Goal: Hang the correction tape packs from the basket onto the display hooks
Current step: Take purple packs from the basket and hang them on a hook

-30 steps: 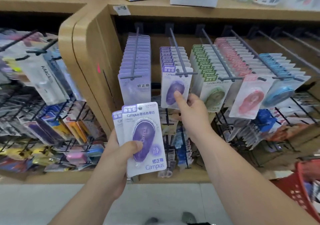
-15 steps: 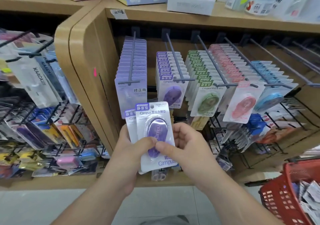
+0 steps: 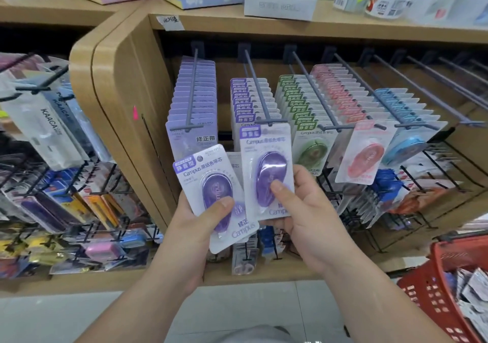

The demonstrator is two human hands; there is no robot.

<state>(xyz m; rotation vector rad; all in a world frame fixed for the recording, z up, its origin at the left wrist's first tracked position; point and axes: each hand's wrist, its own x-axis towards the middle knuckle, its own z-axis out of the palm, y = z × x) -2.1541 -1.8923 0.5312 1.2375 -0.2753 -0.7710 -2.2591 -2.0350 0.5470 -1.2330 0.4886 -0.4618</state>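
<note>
Pack upright in right hand; second pack left-tilted in left hand.

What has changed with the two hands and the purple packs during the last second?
The right hand left the second hook, came down, took the front purple pack out of the left hand and raised it towards that hook's tip. The left hand kept holding the remaining pack; the hanging rows stayed as they were.
</note>
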